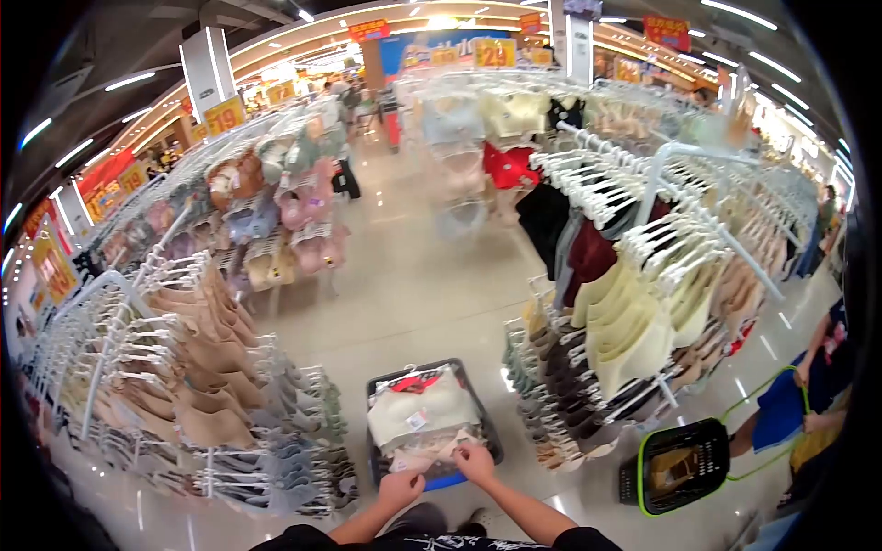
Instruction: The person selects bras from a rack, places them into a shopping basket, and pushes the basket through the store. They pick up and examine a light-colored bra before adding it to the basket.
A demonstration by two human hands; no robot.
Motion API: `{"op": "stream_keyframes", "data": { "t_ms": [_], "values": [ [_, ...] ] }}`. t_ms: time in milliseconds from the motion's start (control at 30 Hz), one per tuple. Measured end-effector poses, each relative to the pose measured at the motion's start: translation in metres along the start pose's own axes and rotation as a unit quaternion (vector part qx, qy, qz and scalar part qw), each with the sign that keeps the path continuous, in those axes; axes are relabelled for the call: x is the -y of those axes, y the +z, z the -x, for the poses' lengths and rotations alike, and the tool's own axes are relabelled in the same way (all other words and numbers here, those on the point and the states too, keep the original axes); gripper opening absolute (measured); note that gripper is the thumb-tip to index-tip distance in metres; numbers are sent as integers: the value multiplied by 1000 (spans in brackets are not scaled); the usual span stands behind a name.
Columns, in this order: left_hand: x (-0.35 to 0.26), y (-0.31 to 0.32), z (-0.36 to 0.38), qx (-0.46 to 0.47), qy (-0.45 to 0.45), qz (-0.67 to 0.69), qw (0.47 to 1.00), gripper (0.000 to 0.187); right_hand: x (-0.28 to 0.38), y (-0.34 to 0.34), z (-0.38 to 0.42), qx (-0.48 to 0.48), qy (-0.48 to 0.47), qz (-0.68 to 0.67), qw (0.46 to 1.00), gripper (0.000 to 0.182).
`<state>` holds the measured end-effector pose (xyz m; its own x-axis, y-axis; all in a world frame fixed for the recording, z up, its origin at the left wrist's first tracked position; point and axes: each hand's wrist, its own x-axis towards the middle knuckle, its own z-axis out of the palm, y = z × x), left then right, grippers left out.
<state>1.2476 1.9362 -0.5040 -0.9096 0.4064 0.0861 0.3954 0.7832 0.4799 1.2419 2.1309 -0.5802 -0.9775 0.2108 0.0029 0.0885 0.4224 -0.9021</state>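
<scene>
A dark grey plastic bin (497,433) with blue at its near side stands on the floor in front of me. Inside it, a white bra (423,406) with a paper tag lies on top, and a bit of red fabric (413,380) shows behind it. A pale pink bra (432,449) is at the bin's near end. My right hand (474,464) pinches the pink bra's right side. Close to that bra's lower left edge, my left hand (401,489) has its fingers curled together; what is between them is too small to make out.
Racks of hanging bras stand close on both sides, beige ones (207,390) left and pale yellow ones (629,312) right. A tiled aisle (386,239) runs ahead. At the right, a person's arm (813,354) is near a black basket (684,466) with a green handle.
</scene>
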Motion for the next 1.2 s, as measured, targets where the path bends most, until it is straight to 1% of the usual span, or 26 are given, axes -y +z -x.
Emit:
{"op": "stream_keyframes", "data": {
  "t_ms": [33,67,133,200,233,367,500,600,667,733,767,833,933,967,1000,1100,1133,1200],
  "values": [
    [8,6,-3,2,-9,-10,1000,19,10,-3,-5,-14,-2,11,1000,17],
    [6,4,-9,-16,2,-8,1000,20,17,-5,-11,-27,-10,12,1000,18],
    [9,5,-21,-17,-10,-12,1000,20,9,1,-28,-17,0,24,1000,19],
    [11,1,-32,-26,-9,9,1000,20,11,2,-42,-17,0,2,1000,20],
    [9,-1,-39,-33,-10,18,999,20,18,-7,-47,-26,-16,-7,999,20],
    [36,2,-68,-62,-5,24,998,19,15,9,-87,-1,6,-17,1000,18],
    [49,1,-106,-58,-53,28,996,20,11,16,-135,2,-34,-22,999,17],
    [64,-2,-137,-91,-55,49,993,20,10,27,-176,12,-33,-10,999,16],
    [73,-7,-156,-89,-70,43,993,20,9,37,-204,16,-42,-24,999,15],
    [74,-15,-177,-83,-82,30,993,21,-2,44,-230,60,-35,-65,995,15],
    [78,-19,-187,-78,-87,34,993,20,-5,49,-243,66,-37,-56,996,15],
    [88,-23,-208,-97,-85,41,991,20,-3,59,-272,61,-45,-50,996,13],
    [108,-25,-239,-109,-93,45,989,19,5,65,-313,94,26,-42,994,25],
    [113,-30,-250,-106,-103,46,988,19,5,72,-327,81,11,-46,996,24],
    [119,-33,-260,-104,-114,46,987,19,6,76,-341,91,16,-44,995,22],
    [135,-41,-285,-118,-137,39,983,21,9,92,-379,99,-16,-34,994,19],
    [140,-44,-295,-121,-144,35,981,21,34,88,-384,96,-22,-71,993,13],
    [150,-51,-314,-123,-157,43,979,22,43,94,-408,91,-22,-55,994,13]
  ]
}}
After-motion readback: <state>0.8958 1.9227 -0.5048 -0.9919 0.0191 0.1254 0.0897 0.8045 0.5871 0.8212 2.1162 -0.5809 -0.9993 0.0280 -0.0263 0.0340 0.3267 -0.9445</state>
